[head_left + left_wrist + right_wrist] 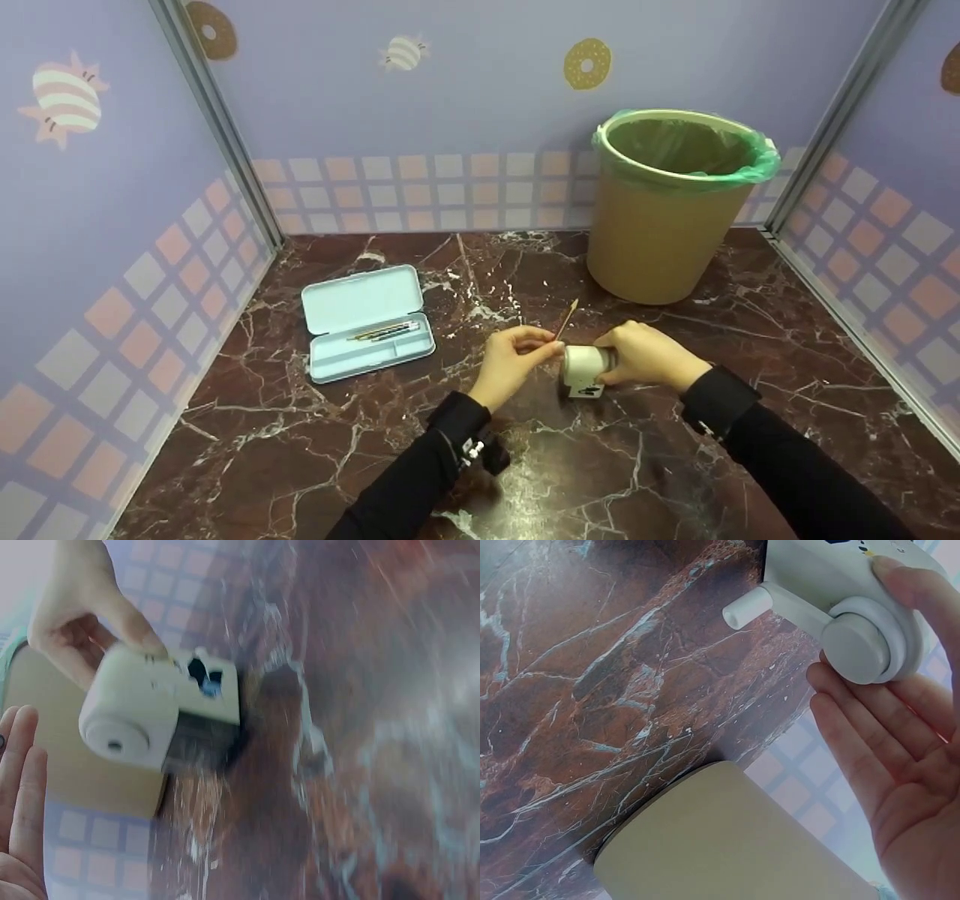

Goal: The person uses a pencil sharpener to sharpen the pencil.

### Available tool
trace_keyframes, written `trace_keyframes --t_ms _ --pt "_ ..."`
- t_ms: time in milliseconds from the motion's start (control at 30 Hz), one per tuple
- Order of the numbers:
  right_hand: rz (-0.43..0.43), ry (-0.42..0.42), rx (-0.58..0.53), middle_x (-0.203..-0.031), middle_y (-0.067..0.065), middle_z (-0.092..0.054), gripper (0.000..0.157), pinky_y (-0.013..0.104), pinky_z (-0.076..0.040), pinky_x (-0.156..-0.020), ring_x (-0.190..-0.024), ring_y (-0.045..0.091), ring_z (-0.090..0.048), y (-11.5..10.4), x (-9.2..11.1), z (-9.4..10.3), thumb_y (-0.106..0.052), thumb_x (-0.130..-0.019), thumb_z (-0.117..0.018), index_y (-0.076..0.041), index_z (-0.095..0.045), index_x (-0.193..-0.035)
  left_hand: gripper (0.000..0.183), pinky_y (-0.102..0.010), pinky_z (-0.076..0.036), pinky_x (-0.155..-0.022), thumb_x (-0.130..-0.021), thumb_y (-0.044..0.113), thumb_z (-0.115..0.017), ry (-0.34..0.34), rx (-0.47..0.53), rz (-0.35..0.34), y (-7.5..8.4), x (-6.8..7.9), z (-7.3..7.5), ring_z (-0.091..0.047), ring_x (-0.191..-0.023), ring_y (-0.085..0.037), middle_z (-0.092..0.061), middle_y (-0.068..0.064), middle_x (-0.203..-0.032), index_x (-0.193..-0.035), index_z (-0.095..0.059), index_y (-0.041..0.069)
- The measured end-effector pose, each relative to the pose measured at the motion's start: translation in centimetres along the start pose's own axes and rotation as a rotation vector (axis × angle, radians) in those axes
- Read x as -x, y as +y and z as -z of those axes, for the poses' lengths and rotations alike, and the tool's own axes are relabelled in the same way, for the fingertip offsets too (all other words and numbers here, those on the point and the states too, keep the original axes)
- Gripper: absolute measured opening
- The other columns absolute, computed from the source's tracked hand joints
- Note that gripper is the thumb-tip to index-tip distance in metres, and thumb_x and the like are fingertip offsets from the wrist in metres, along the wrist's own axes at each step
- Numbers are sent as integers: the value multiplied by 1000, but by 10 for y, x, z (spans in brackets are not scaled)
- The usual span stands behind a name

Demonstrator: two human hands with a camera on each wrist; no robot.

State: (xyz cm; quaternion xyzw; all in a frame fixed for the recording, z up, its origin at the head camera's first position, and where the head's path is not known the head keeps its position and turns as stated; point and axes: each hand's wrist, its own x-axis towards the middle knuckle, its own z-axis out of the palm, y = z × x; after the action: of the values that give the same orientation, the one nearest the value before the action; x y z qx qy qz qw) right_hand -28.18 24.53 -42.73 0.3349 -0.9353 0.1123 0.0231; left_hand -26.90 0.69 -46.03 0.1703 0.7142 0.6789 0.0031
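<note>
My left hand (514, 356) pinches a pencil (568, 318) between thumb and fingers. The pencil slants up and away, its pale wooden tip at the far end. Close by on the right, my right hand (649, 354) grips a white crank pencil sharpener (583, 366). In the left wrist view, the round entry hole of the sharpener (127, 709) faces the left hand (21, 799), with the pencil apart from it. In the right wrist view, the crank handle (799, 609) sticks out, and the fingers of the right hand (907, 757) lie around the sharpener body.
An open light-blue pencil case (364, 281) lies to the left, with several pencils (386, 331) inside. A tan bin (660, 232) with a green liner stands at the back right. Small pale scraps (510, 300) dot the marbled table (337, 450). Patterned walls enclose the back and sides.
</note>
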Motion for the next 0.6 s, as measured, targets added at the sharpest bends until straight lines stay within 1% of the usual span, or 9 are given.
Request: trace_keyframes --t_ms 33,167,233,333,467,600 --pt "-3 0 -4 -77 2 -76 25 27 -49 -59 -61 7 -58 0 0 0 -24 -70 -88 -9 -75 -86 24 -39 -64 -84 -89 10 -77 -3 21 5 0 0 -2 -79 -90 -31 -78 -23 -100 -105 -72 -7" --pt "-20 4 -16 -81 4 -77 28 27 -50 -59 -63 8 -60 0 2 -1 -23 -71 -87 -6 -76 -91 26 -51 -61 -88 -89 8 -76 -3 89 22 -1 0 -8 -79 -84 -19 -77 -25 -100 -106 -70 -11" --pt "-34 4 -25 -83 5 -77 30 28 -51 -60 -64 8 -61 -1 4 -2 -23 -72 -87 -5 -76 -94 25 -53 -61 -89 -89 7 -76 1 117 34 -2 0 -10 -79 -82 -14 -77 -25 -100 -106 -70 -11" --pt "-47 10 -33 -85 5 -77 31 30 -52 -62 -67 9 -62 -2 6 -4 -22 -73 -87 -5 -76 -96 23 -51 -61 -89 -89 6 -75 9 139 47 -4 0 -12 -78 -81 -12 -77 -26 -100 -104 -70 -10" --pt "-58 30 -46 -88 6 -77 31 33 -54 -64 -71 13 -66 -4 9 -6 -22 -75 -86 -6 -76 -99 22 -41 -64 -85 -89 7 -76 23 116 52 -4 -2 -14 -79 -83 -14 -78 -24 -100 -104 -70 -8" --pt "-78 49 -73 -98 12 -79 42 38 -58 -69 -80 21 -72 -4 12 -8 -20 -76 -86 0 -75 -112 23 -34 -64 -80 -89 10 -77 30 97 57 -4 -4 -16 -79 -84 -17 -78 -23 -99 -104 -69 -6"
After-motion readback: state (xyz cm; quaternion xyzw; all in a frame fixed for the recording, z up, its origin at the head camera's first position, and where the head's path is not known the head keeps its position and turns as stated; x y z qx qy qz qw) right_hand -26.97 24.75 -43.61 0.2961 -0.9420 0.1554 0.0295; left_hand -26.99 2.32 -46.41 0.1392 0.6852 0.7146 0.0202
